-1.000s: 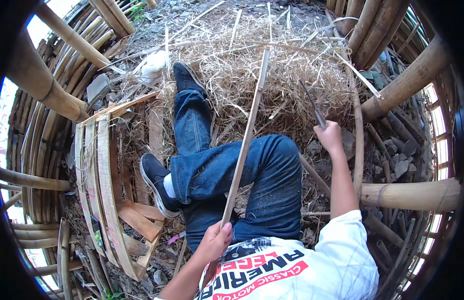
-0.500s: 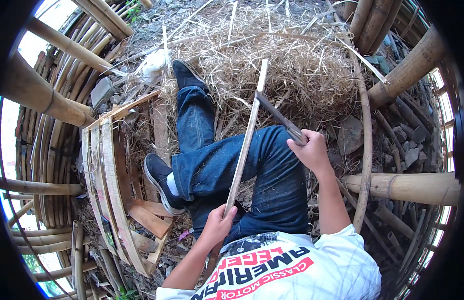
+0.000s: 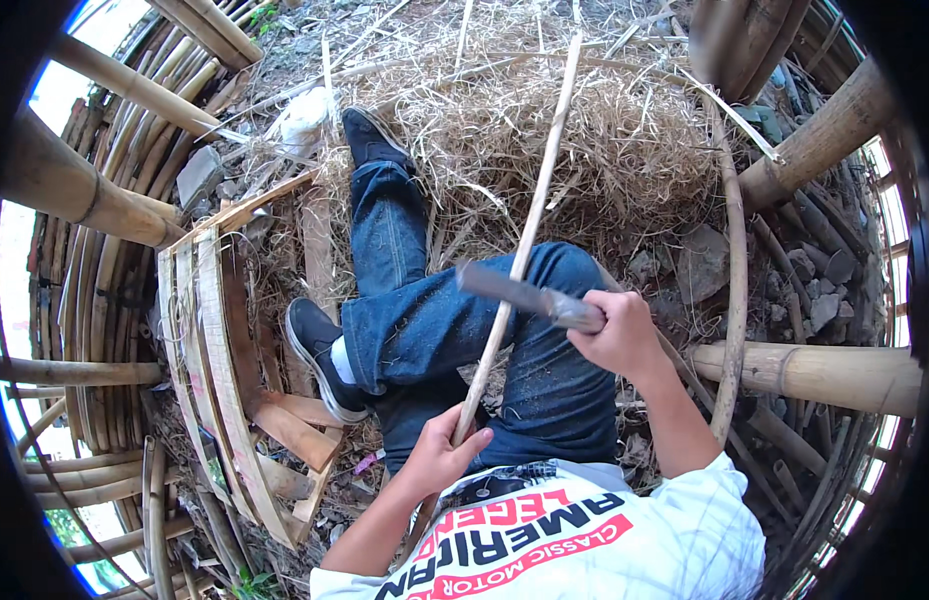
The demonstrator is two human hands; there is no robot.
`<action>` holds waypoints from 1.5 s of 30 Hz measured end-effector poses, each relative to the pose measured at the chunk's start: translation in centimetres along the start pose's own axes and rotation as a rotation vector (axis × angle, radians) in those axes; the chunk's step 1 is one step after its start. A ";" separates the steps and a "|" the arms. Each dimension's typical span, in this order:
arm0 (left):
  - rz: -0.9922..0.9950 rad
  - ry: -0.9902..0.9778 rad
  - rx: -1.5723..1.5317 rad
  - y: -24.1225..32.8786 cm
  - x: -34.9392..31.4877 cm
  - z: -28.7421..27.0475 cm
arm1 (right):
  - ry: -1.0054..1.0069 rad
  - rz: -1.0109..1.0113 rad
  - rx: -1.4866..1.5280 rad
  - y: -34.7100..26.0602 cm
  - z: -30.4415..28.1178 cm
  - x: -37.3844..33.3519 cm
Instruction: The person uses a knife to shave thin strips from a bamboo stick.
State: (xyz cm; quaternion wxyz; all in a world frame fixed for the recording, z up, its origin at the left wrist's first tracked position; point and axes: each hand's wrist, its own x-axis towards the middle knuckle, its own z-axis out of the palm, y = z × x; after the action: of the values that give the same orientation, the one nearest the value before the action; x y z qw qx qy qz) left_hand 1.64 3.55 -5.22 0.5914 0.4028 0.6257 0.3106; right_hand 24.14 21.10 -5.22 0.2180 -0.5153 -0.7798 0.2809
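A long, pale bamboo strip (image 3: pixel 541 190) slants from my lap up over my raised knee toward the shavings. My left hand (image 3: pixel 444 455) is closed around its near end, thumb along the strip. In my right hand (image 3: pixel 624 335) is a knife (image 3: pixel 509 290), gripped by its handle. The blade points left and crosses over the strip beside my knee, a little blurred. I cannot tell whether it touches the strip. My legs (image 3: pixel 434 325) in blue jeans are bent beneath, with bits of shaving on the cloth.
A heap of thin shavings (image 3: pixel 624 140) lies beyond my knees. To the left stands a slatted wooden crate (image 3: pixel 219 340). Thick bamboo poles (image 3: pixel 824 375) rise on both sides, with stones (image 3: pixel 704 265) and rubble at the right. A white bag (image 3: pixel 306 122) lies near my far foot.
The knife has come nearer along the strip, from its far part to beside my knee, and its blade has turned left. The strip's far end has swung up and rightward.
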 end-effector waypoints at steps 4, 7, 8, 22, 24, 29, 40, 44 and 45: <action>0.110 -0.077 -0.033 0.5 -0.4 0.1 | -0.006 -0.137 -0.084 -1.4 -1.0 0.0; 0.185 -0.085 -0.008 1.3 -1.0 0.3 | -0.050 -0.152 -0.171 -1.8 -2.0 0.1; 0.169 -0.058 0.048 1.5 -1.2 0.5 | -0.096 -0.145 -0.230 -1.9 -2.3 0.1; 0.210 -0.070 0.138 2.8 -3.8 1.6 | 0.003 -0.150 -0.322 1.1 -5.1 3.1; 0.125 -0.090 0.170 1.9 -4.4 1.9 | 0.099 -0.046 -0.355 2.2 -6.2 4.1; 0.090 -0.077 0.134 1.9 -4.0 2.0 | -0.106 -0.102 -0.372 0.0 -6.8 3.5; -0.045 -0.161 -0.005 2.4 -0.8 3.0 | -0.292 0.029 -0.326 1.3 -2.2 -2.9; -0.037 -0.221 0.006 1.3 -0.3 4.2 | -0.280 0.150 -0.295 2.7 -1.7 -5.2; -0.051 -0.237 0.006 1.1 -0.3 4.5 | -0.286 0.160 -0.299 2.9 -1.5 -5.7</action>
State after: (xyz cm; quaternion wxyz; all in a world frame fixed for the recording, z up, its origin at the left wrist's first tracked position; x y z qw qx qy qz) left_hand 6.20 3.47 -4.60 0.6679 0.4222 0.5624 0.2438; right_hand 29.25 17.02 -6.29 0.0035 -0.5570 -0.7924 0.2488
